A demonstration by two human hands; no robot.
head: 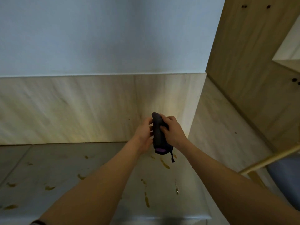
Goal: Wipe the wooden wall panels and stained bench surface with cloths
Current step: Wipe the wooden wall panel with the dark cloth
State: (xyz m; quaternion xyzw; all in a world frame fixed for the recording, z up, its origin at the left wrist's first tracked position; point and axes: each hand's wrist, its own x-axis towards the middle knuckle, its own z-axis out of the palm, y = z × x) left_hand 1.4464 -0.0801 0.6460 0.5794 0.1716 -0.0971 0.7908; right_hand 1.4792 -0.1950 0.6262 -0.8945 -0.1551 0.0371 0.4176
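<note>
Dark cloth (158,132), one, between two hands.

— What can't you make out?
— The dark cloth (158,132): the left hand (144,135) and right hand (172,132) cover its sides.
— Anything cropped?
— The blue object (285,176), cut by the right edge.

No text, label, brand, number or sign can be read on any surface in the head view.
</note>
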